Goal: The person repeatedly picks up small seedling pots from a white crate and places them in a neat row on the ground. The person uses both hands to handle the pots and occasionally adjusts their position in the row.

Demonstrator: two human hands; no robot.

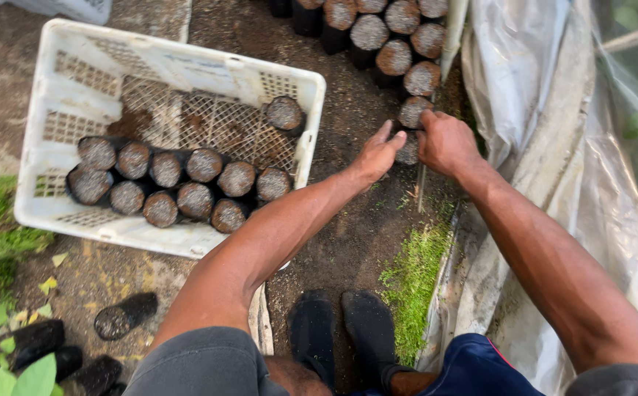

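Note:
Both of my hands meet on one black soil-filled nursery bag (409, 150) standing on the dirt ground. My left hand (378, 154) presses its left side with fingers together, and my right hand (445, 141) grips its right side. The bag sits at the near end of a cluster of similar filled bags (392, 44) lined up along a plastic sheet wall. A white plastic crate (62, 103) to the left holds several more filled bags (179, 187) lying in rows, plus one alone (285, 114) near its far right corner.
Translucent plastic sheeting (553, 147) hangs along the right. A strip of green moss (414, 279) grows by my black shoes (341, 330). Loose black bags (124, 315) lie at lower left beside green leaves (11, 367).

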